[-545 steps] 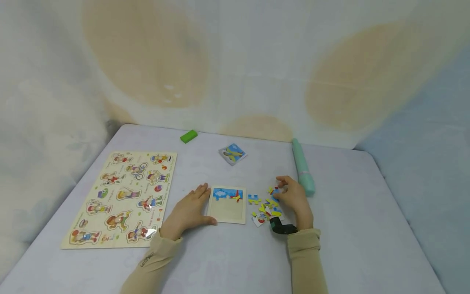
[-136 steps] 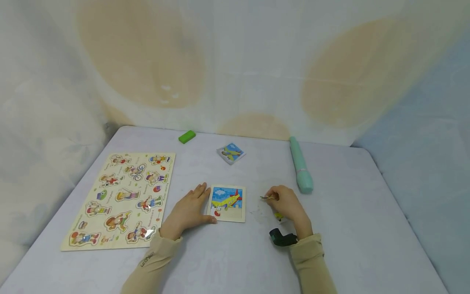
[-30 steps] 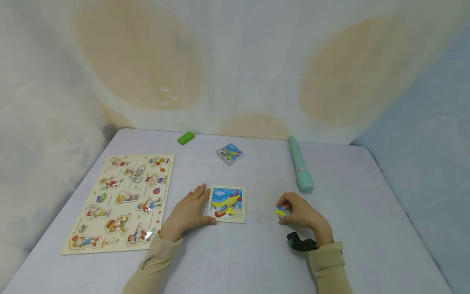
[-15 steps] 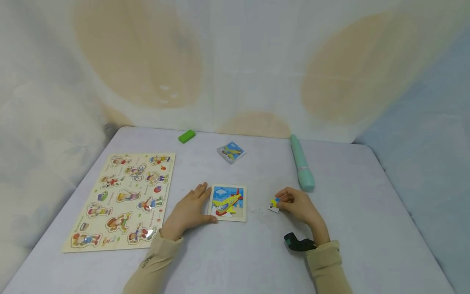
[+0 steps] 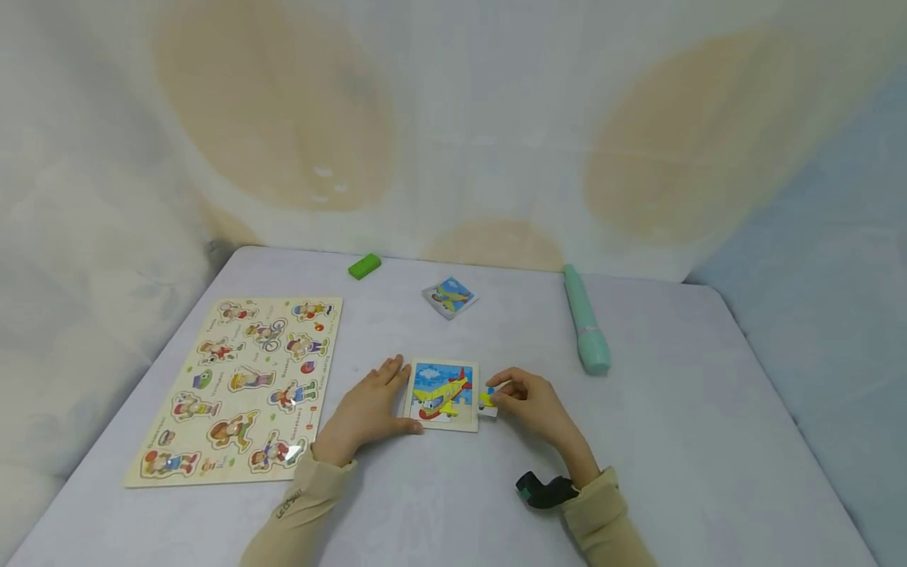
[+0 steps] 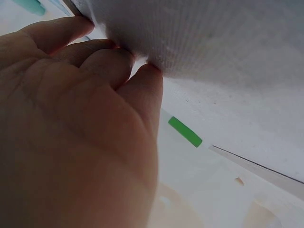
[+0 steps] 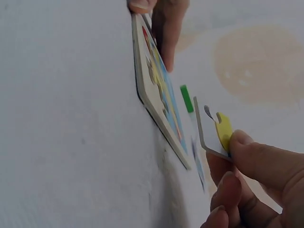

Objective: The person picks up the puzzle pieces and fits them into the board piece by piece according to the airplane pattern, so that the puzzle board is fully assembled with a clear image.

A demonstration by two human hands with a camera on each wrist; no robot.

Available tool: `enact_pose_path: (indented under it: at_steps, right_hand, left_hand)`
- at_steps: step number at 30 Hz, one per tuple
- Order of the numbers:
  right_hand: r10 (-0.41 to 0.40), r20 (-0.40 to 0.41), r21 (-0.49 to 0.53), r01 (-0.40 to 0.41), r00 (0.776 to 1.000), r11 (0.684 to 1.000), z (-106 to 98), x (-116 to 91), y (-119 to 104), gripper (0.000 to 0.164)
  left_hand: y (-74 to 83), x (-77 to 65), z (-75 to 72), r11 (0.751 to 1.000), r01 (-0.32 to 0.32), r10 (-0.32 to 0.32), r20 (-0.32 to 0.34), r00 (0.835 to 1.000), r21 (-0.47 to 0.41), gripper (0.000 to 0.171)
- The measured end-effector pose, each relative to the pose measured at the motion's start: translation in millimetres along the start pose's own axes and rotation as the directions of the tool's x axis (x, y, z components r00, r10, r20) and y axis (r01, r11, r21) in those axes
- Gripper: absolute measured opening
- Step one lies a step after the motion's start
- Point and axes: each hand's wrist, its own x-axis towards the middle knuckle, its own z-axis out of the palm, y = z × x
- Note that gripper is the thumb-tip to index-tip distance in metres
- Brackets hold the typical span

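A small square jigsaw tray (image 5: 462, 427) with an aeroplane picture lies in the middle of the table; bare wood shows at its lower right. Flat at the tray's left side rests my left hand (image 5: 364, 413), fingers along that edge and thumb at the near-left corner. My right hand (image 5: 534, 405) pinches a white, yellow and blue jigsaw piece (image 5: 486, 409) between thumb and fingers, just right of the tray. In the right wrist view the jigsaw piece (image 7: 211, 135) is tilted up on edge, clear of the tray, and the fingertips cover one end of it.
On the left lies a large wooden board (image 5: 234, 409) with cartoon sports figures. Behind the tray are a small aeroplane picture card (image 5: 450, 297) and a green block (image 5: 364, 266). A mint-green tapered object (image 5: 586, 323) lies at the right, beyond my right hand.
The loose pieces at the right have gone and the tray's picture has filled in. Over the last second my right hand has brought the jigsaw piece left to the tray. My left hand stays put.
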Motion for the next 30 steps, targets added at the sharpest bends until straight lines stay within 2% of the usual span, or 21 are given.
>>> enact_pose_path:
  at_steps: [4,8,14,22,30]
  right_hand:
    - [-0.021,-0.028,0.015,0.022,0.999,1.0,15.0,0.8,-3.9,0.015]
    - [-0.053,-0.022,0.017,0.053,0.998,0.998,28.3,1.8,-4.7,0.014]
    - [-0.088,-0.032,-0.008,0.088,0.996,0.996,40.8,2.3,-6.3,0.011]
    - [-0.115,-0.079,-0.184,0.099,0.99,0.978,51.5,3.2,-3.4,0.011]
    - [-0.112,-0.1,-0.221,0.088,0.989,0.971,53.0,5.5,-3.0,0.018]
  left_hand:
    - [-0.5,0.0,1.0,1.0,-0.003,0.003,0.003,1.0,0.008,0.101]
    - [-0.8,0.2,1.6,1.0,0.004,-0.004,0.004,1.0,0.006,0.101]
    - [-0.5,-0.3,1.0,1.0,0.002,-0.002,-0.012,1.0,0.0,0.1]
    - [0.0,-0.3,2.1,1.0,0.001,-0.001,-0.018,1.0,-0.001,0.1]
    - [2.8,-1.2,2.3,1.0,0.007,-0.007,-0.04,0.999,0.012,0.098]
